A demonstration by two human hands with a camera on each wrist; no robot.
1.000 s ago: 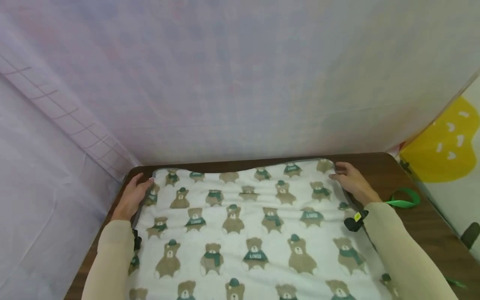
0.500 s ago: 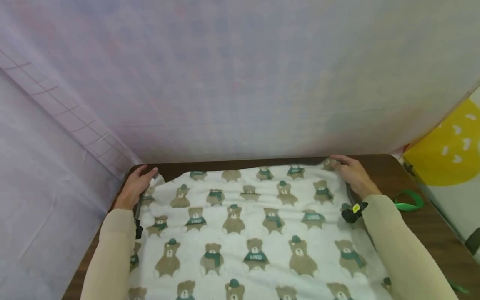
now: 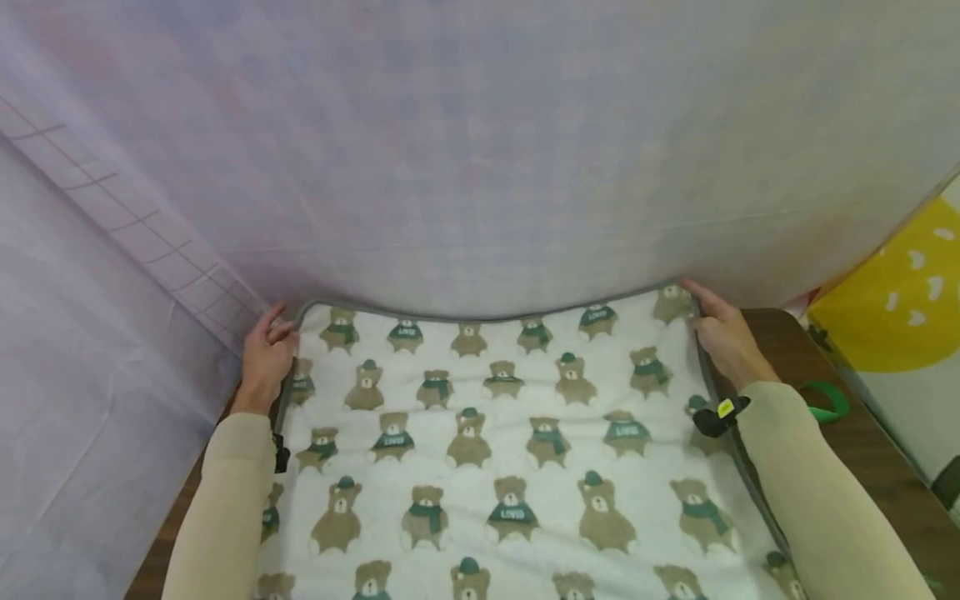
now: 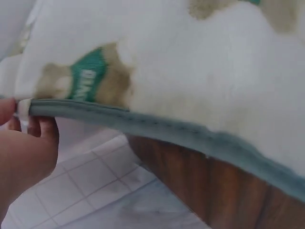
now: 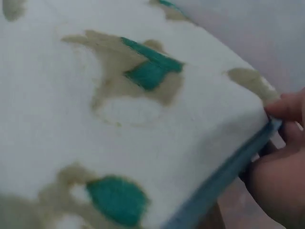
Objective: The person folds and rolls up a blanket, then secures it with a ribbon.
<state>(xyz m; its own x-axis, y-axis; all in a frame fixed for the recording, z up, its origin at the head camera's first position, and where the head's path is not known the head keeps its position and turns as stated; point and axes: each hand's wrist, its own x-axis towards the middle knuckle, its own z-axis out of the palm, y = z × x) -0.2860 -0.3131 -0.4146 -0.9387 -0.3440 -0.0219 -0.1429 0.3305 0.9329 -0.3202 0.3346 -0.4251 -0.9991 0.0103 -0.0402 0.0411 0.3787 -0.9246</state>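
Observation:
A white blanket (image 3: 480, 467) printed with brown bears in green clothes and edged in grey fills the lower middle of the head view. My left hand (image 3: 267, 358) pinches its far left edge by a small white tag; the left wrist view shows thumb and fingers of the hand (image 4: 28, 152) at the grey binding (image 4: 157, 131). At the far right corner, my right hand (image 3: 729, 337) pinches the edge, and in the right wrist view the fingers (image 5: 288, 107) close on that corner. The far edge is raised and sags between the hands.
Beneath the blanket is a dark wood table (image 3: 862, 425). A green ribbon loop (image 3: 828, 402) lies on its right side. A pale checked wall cloth (image 3: 480, 167) stands close behind, a white one (image 3: 90, 375) at left. A yellow shape (image 3: 900, 292) shows at the right.
Both hands have taken hold of the far corners and lifted them. The far edge of the blanket has risen, covering the table's back edge from view.

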